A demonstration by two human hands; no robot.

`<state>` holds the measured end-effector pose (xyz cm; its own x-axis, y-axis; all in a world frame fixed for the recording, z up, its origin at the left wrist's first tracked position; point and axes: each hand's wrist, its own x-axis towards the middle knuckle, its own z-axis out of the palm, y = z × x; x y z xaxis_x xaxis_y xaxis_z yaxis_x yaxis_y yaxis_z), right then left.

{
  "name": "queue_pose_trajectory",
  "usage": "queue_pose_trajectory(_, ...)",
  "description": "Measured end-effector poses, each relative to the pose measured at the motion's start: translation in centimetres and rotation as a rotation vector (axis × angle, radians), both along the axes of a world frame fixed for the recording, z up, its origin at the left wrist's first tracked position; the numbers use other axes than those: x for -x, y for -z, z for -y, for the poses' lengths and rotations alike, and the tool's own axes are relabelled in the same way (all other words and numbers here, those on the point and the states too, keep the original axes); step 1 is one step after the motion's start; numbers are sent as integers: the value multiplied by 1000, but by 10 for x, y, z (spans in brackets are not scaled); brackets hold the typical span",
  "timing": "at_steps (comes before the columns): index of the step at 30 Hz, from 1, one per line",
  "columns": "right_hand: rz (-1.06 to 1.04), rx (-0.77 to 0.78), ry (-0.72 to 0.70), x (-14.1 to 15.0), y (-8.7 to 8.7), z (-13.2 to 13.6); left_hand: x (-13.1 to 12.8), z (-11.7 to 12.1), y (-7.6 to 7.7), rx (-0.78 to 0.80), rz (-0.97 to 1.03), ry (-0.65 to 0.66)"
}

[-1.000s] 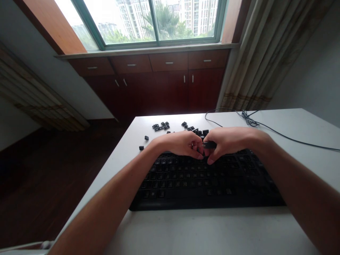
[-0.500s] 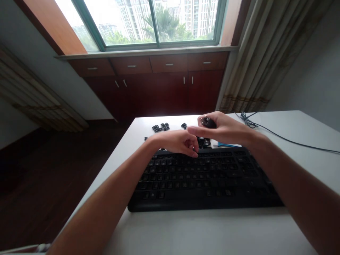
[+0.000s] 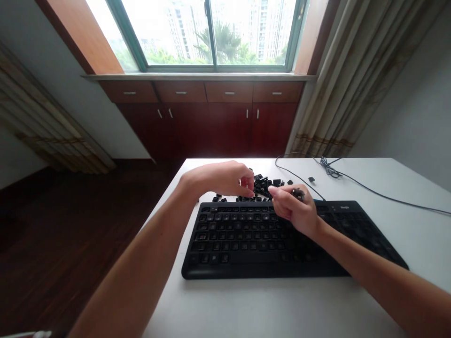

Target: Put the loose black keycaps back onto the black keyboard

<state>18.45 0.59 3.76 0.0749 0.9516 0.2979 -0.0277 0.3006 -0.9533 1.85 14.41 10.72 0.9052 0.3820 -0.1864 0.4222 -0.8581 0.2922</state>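
A white surface (image 3: 394, 225) stretches toward a row of dark red wooden cabinets (image 3: 207, 129) below a wide window (image 3: 211, 37), with long striped curtains (image 3: 352, 70) to the right and a dark wood floor (image 3: 70, 244) to the left. A black keyboard (image 3: 246, 239) lies on the surface, and a heap of loose black keycaps (image 3: 262, 185) sits just beyond its top edge, between the two hands. The left hand (image 3: 218, 179) is raised just above that edge, its fingers (image 3: 248, 185) curled down beside the heap; whether that grip is closed on anything, I cannot tell. The right hand (image 3: 291, 206) hovers over the keyboard, wrist angled inward, its grip pinched together on a small dark piece (image 3: 298, 193) — too small to identify. A single keycap (image 3: 312, 179) lies just beyond that grip, and a black cable (image 3: 373, 192) trails past it across the surface.
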Motion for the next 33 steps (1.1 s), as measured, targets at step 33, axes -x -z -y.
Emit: queue_pose_trajectory(33,667,149,353,-14,-37,-27,22,-41,23,-16,-200,-292)
